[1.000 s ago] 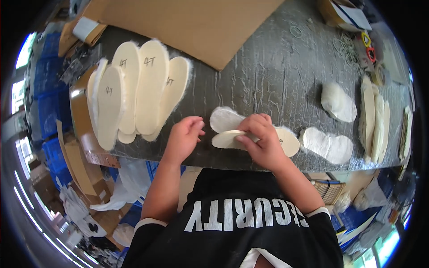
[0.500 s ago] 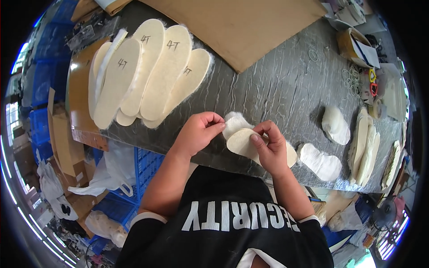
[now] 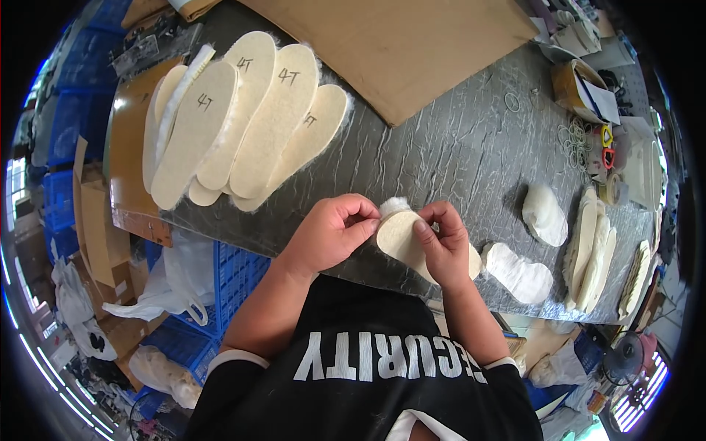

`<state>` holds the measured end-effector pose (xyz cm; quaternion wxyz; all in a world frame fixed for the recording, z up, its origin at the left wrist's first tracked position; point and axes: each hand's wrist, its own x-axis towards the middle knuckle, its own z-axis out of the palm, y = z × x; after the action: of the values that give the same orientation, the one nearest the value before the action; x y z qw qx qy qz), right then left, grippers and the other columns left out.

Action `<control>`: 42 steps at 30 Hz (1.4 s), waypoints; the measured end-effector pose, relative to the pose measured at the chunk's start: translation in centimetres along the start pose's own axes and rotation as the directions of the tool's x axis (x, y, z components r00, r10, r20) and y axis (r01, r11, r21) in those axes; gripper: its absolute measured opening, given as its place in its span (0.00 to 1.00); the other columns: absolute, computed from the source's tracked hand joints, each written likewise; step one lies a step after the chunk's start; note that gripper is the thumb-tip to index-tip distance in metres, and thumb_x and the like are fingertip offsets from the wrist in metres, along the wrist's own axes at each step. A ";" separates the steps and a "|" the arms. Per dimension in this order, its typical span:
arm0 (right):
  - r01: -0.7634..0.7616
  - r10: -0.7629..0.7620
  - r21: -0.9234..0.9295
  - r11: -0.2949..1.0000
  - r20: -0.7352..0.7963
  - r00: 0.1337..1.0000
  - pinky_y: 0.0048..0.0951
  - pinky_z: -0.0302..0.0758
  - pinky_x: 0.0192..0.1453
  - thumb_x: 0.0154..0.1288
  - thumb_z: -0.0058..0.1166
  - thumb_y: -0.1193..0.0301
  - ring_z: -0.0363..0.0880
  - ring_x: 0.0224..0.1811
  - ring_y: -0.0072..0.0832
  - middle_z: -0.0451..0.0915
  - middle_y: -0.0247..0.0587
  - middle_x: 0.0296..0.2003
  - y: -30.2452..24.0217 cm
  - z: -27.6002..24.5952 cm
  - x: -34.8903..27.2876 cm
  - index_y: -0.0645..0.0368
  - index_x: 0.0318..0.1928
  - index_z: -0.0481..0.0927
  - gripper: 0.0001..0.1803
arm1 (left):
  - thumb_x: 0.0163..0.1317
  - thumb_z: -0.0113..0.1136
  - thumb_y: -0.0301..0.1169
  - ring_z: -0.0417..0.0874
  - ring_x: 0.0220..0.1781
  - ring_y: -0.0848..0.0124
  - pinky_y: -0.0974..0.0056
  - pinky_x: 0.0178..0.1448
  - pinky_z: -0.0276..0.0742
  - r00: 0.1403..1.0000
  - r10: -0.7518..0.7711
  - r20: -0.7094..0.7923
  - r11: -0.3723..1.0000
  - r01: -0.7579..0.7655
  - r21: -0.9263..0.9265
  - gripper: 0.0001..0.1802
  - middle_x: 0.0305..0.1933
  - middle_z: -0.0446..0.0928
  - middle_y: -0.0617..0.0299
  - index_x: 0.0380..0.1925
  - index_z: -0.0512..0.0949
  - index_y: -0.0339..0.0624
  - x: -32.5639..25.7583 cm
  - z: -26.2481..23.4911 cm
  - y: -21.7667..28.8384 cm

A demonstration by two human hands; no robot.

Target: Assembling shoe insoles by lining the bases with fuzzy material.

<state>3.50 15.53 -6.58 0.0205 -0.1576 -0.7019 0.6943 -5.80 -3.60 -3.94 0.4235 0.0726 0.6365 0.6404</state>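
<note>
Head view: just right of frame centre, the right hand [image 3: 447,253] grips a cream insole [image 3: 401,238] between thumb and fingers; the left hand [image 3: 331,229] pinches the white fluffy piece [image 3: 395,205] behind it.

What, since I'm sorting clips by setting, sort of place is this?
Probably a workshop, perhaps for footwear parts: fleecy insoles are fanned out on a dark worktable, with a blue plastic crate near its edge.

Cream insole [image 3: 401,237], smooth face up, lying aslant, rounded end leftward, fluffy white piece [image 3: 395,206] showing behind it
</note>
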 end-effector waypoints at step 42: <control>0.420 -0.444 -0.446 0.791 0.056 0.894 0.39 0.63 0.46 0.37 0.73 0.66 0.75 0.37 0.32 0.78 0.29 0.37 -0.7 1.5 -2.1 0.52 0.41 0.74 0.27 | 0.54 0.67 0.22 0.78 0.42 0.72 0.69 0.46 0.74 0.972 0.227 0.063 0.943 -0.235 0.235 0.14 0.46 0.78 0.55 0.40 0.75 0.34 -3.2 0.3 -1.0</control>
<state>4.99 13.57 -5.49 0.1599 -0.0117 -0.8586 0.4869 -3.20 -5.58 -3.35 0.3448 0.2089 0.6890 0.6023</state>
